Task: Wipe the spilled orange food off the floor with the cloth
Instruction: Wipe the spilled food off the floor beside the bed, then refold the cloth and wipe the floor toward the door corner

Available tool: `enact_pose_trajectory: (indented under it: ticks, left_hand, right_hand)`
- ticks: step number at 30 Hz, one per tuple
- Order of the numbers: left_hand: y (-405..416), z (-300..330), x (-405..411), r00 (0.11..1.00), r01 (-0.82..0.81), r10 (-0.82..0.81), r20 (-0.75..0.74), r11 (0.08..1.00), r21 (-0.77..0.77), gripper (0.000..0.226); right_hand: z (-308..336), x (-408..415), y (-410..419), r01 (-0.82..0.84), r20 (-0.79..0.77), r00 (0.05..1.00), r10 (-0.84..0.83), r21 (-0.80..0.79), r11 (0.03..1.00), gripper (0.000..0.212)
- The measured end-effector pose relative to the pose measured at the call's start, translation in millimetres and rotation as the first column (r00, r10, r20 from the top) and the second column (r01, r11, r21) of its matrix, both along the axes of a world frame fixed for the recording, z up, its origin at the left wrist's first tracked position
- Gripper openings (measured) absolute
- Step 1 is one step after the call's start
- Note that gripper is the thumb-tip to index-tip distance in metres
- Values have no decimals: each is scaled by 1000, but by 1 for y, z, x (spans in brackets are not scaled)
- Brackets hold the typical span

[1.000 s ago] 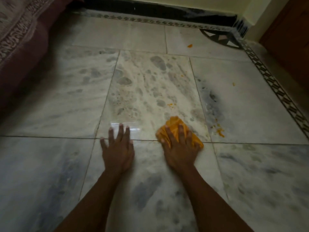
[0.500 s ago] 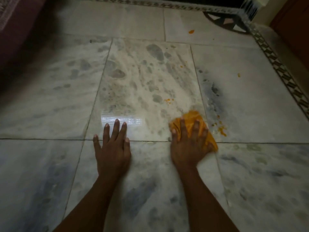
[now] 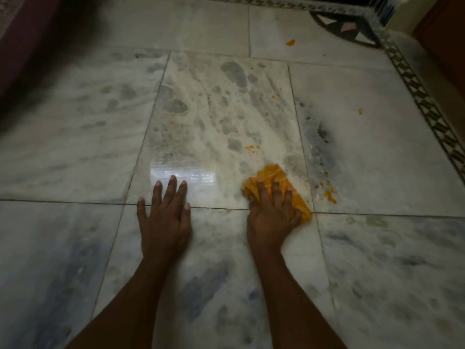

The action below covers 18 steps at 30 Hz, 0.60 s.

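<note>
An orange-yellow cloth (image 3: 270, 172) lies bunched on the pale marble floor (image 3: 226, 109), just left of a tile joint. My right hand (image 3: 273, 215) presses down on it with fingers spread over the fabric. My left hand (image 3: 164, 217) rests flat on the floor to the left, fingers straight, holding nothing. A smear of orange food (image 3: 330, 193) sits just right of the cloth. Small orange crumbs (image 3: 251, 147) lie beyond the cloth. Farther off are an orange blob (image 3: 290, 42) near the wall and a speck (image 3: 360, 111) to the right.
Dark maroon fabric-covered furniture (image 3: 25, 46) borders the floor at the far left. A black-patterned tile border (image 3: 427, 109) runs along the right side, with a brown wooden door (image 3: 442, 34) beyond it. The tile ahead shows streaky wipe marks.
My right hand slid the cloth right onto the tile joint, then back a little to the left. My left hand stayed planted. The view has tilted slightly downward.
</note>
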<state>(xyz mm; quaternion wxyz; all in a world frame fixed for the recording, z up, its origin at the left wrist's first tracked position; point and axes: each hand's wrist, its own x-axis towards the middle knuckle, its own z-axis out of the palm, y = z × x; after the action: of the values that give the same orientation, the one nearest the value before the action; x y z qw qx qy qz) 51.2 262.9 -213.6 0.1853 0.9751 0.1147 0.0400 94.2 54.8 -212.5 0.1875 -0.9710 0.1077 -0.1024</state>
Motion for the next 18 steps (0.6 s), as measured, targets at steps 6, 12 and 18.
enact_pose_trajectory:
  ticks: [6,12,18]
  left_hand:
    - [-2,11,-11,980,-14,77,183,946,-324,54]
    - [-74,71,-32,983,145,42,176,401,-904,30]
    - [-96,104,-41,971,184,-207,120,323,-928,54]
  right_hand:
    - [53,-22,14,-89,78,996,47,724,684,31]
    - [87,-27,-12,204,-185,977,108,955,-213,45]
    - [119,-58,-35,194,-163,978,129,942,-274,39]
